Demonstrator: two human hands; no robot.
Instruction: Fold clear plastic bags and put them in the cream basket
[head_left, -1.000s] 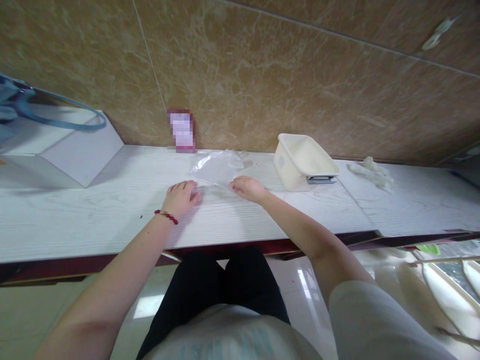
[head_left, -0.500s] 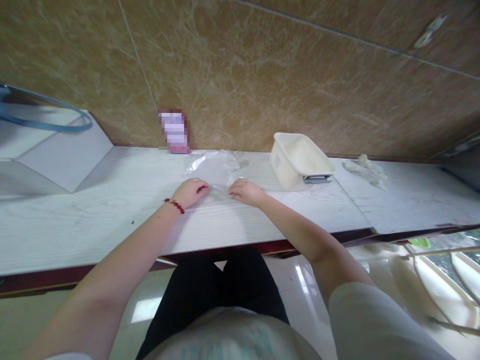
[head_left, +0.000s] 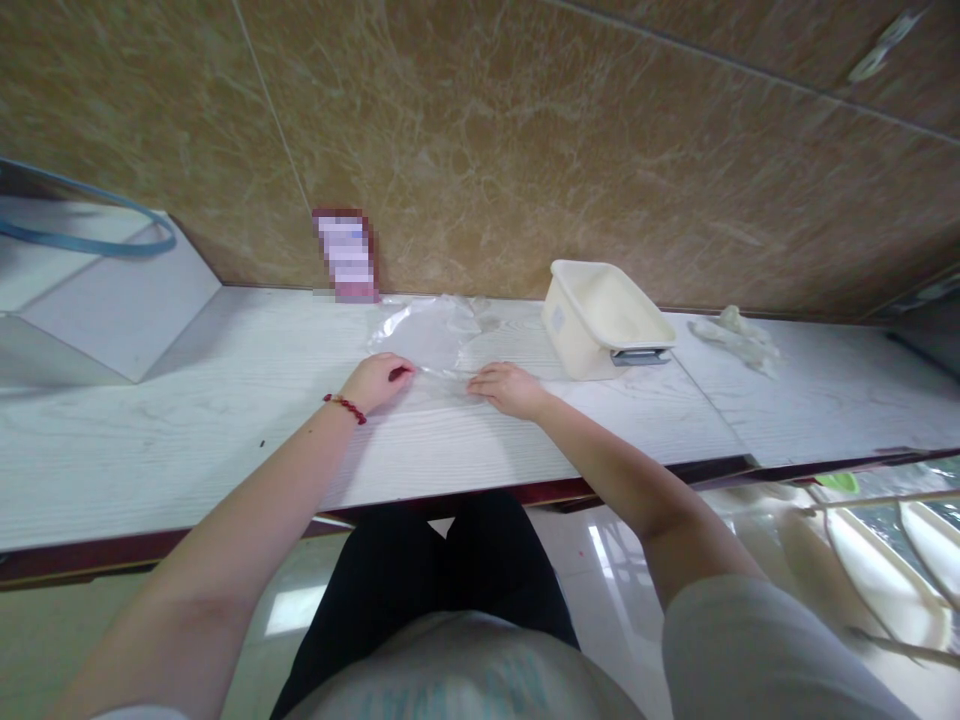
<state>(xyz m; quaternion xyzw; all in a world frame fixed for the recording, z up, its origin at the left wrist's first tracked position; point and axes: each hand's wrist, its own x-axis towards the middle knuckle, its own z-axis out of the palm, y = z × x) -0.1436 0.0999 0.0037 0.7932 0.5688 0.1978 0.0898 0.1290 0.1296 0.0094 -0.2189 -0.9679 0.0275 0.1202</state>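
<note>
A clear plastic bag [head_left: 433, 335] lies flat on the white wood-grain counter [head_left: 225, 400], close to the brown tiled wall. My left hand [head_left: 379, 380], with a red bead bracelet on the wrist, pinches the bag's near left edge. My right hand [head_left: 506, 386] rests with fingers curled on the bag's near right edge. Both hands sit about a hand's width apart at the bag's front edge.
A cream plastic tub [head_left: 604, 318] stands to the right of the bag with a grey scale edge under it. Crumpled clear plastic [head_left: 735, 335] lies farther right. A small red and white packet [head_left: 345, 255] leans on the wall. A white box [head_left: 112, 300] stands at left.
My left hand has closed from flat fingers into a pinch on the bag's edge and moved slightly right. My right hand stays at the bag's right edge.
</note>
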